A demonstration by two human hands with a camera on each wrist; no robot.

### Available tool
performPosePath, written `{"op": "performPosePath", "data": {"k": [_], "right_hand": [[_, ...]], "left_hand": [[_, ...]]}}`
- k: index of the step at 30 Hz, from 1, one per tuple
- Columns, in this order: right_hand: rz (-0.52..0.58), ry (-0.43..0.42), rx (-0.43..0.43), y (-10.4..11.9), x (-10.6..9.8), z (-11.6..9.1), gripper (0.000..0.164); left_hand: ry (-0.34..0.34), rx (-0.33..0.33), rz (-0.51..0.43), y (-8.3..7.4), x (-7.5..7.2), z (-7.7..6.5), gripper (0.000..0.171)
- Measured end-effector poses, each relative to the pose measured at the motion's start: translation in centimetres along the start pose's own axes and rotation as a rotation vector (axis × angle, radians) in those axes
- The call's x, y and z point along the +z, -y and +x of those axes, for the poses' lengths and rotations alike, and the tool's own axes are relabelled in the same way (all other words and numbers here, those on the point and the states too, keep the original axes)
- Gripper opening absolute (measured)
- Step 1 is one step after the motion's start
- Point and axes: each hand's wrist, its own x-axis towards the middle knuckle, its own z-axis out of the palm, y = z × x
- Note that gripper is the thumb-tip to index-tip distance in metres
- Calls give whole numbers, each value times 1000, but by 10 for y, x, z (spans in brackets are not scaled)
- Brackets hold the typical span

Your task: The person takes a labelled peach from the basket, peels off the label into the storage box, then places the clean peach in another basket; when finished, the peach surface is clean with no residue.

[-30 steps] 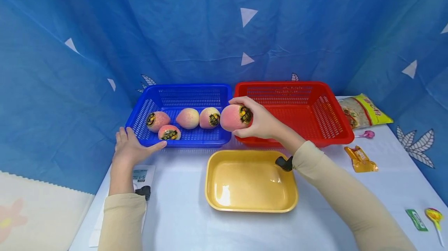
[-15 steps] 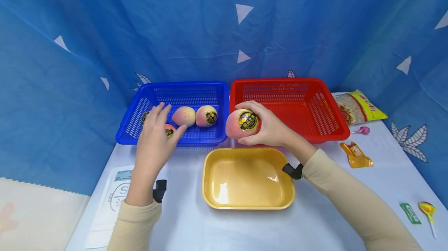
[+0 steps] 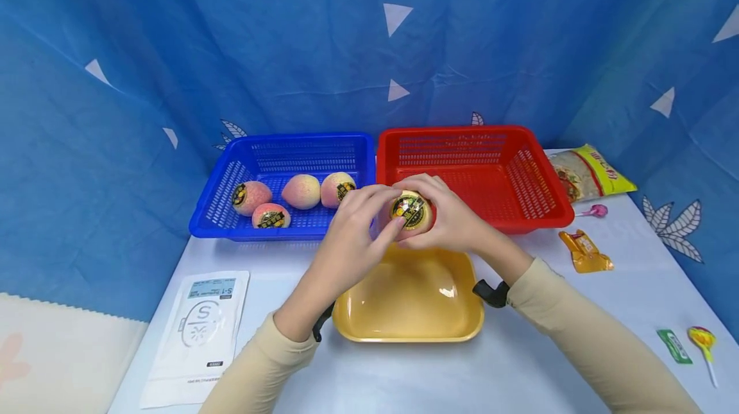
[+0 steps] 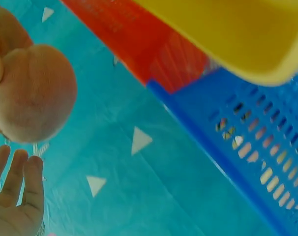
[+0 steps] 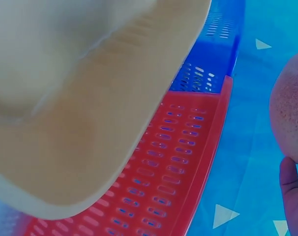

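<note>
A blue curtain [image 3: 288,48] backs a white table [image 3: 375,382]. On it stand a red basket [image 3: 531,176] at right, a blue basket [image 3: 222,229] at left, and, nearer the person, a yellow tray [image 3: 398,298]. A white packet [image 3: 196,337] lies left of the tray; a bag [image 3: 594,173] lies beside the red basket.

The left hand [image 3: 352,237] and right hand [image 3: 456,218] meet around the held peach [image 3: 417,228], near the tray's far edge. The right fingers grip it; the left fingers curve round it, thumb across its label [image 3: 408,210]. How the weight is shared cannot be told.

Four other peaches [image 3: 303,191] lie in the blue basket. Handling appears to be midway: the held peach is in hand, not yet set down, and those four are ungripped.

Smallest, at right: two lollipops [image 3: 701,337], an orange sweet [image 3: 586,252] and a green sweet [image 3: 673,346].
</note>
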Motion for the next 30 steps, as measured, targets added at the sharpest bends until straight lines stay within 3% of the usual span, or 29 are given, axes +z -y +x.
{"op": "performPosePath", "data": {"k": [6,12,30], "right_hand": [[-52,-3,-15,1,0,-5,76],[-95,-15,-44,0,1,-8,76],[-178,-9,-72,2,-2,-17,76]], "left_hand": [[16,25,-2,0,11,0,31],[-24,41,-60,-1,17,-1,25],[-57,-64,-356,-8,18,-6,18]]}}
